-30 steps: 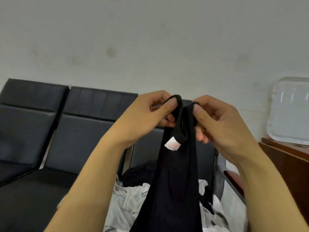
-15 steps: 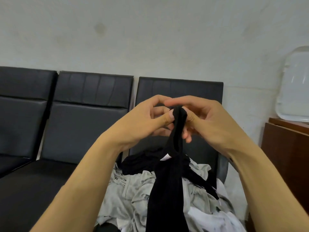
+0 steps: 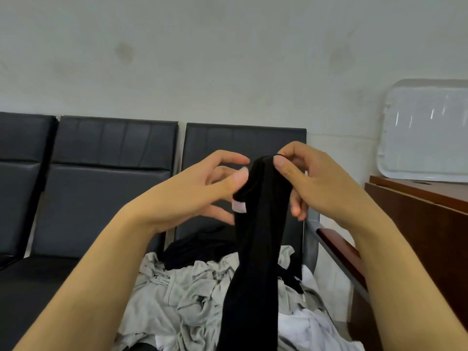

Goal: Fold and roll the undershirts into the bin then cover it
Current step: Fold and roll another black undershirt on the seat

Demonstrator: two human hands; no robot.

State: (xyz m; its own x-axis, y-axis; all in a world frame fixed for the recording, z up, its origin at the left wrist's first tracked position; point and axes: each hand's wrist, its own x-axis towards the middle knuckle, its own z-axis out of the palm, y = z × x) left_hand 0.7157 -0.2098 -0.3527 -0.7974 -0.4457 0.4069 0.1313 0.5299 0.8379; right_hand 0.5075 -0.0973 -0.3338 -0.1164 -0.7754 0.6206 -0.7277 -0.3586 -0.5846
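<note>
Pinching the top of a hanging black ribbed undershirt (image 3: 255,249) with the right hand (image 3: 316,183), left hand (image 3: 202,191) loosely spread, thumb touching the fabric, over a heap of grey, white and black garments (image 3: 192,295).

Soft, even indoor light with faint shadows; wide-angle bending at the edges, slight blur on the fingers (image 3: 229,177).

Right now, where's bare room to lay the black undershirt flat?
Bare: the middle seat, left of the clothes pile, and the cabinet top below the leaning lid. Crowded: the right seat under the pile.
</note>
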